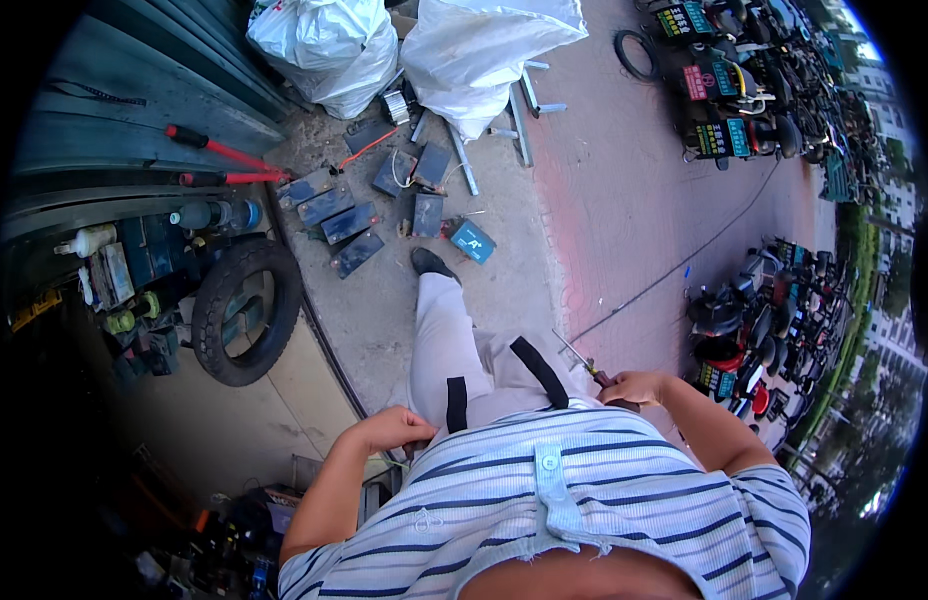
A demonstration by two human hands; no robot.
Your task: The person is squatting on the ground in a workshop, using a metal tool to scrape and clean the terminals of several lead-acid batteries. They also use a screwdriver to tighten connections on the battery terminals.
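My right hand is closed beside my right hip. It grips a screwdriver with a thin metal shaft pointing forward; a dark red handle and a yellow-green part show at the fingers. Against my left hip, my left hand has its fingers curled in; what they hold, if anything, is hidden. Ahead of my dark shoe, a teal battery lies on the concrete. Several dark blue-grey batteries are spread beyond it, some with wires.
White sacks and metal tubes lie ahead. On the left are long red handles, a black tyre and cluttered shelving. Parked scooters line the right, with a black tube ring near them.
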